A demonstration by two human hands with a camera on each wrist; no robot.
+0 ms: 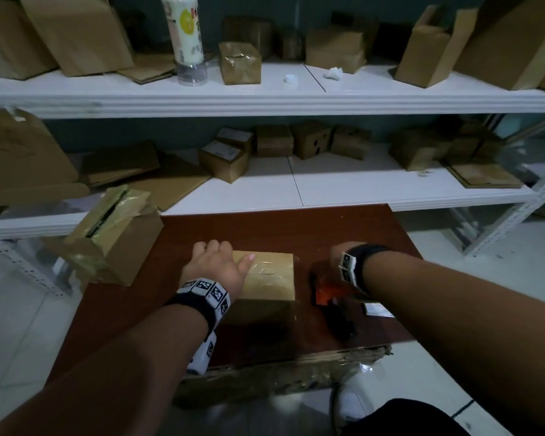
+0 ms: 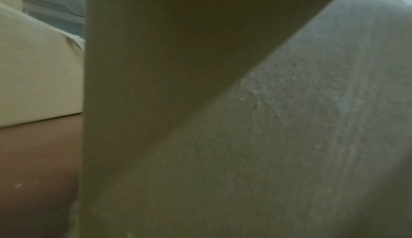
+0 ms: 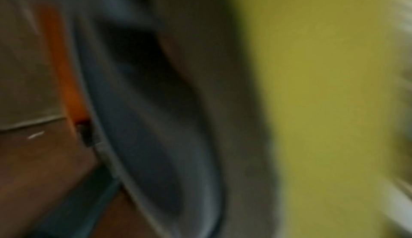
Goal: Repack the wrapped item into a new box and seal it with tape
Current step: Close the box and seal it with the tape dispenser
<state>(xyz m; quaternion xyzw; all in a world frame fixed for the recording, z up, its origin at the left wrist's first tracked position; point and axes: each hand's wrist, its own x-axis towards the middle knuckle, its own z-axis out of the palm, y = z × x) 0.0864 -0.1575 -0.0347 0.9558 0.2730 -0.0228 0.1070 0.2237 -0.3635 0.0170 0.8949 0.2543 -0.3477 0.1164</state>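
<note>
The small brown cardboard box (image 1: 269,275), its flaps closed and a strip of clear tape shining along the top seam, sits on the dark reddish-brown wooden bench (image 1: 265,228), near the middle. The seam runs sideways across the box top, from the left hand toward the right, so any further tape has to travel along that line. The left hand (image 1: 216,265) is the nearer one: it lies on the box's left part, fingers curled over the far left edge and thumb stretched flat along the seam, gripping the box in place. The right hand (image 1: 343,251) hovers just right of the box, above the orange and black tape dispenser (image 1: 328,291), which is blurred. Its fingers are hidden behind the wrist, and the right wrist view is smeared, so I cannot tell whether it grips the dispenser or hangs loose. The wrapped item is not visible; presumably it is inside the box.
</note>
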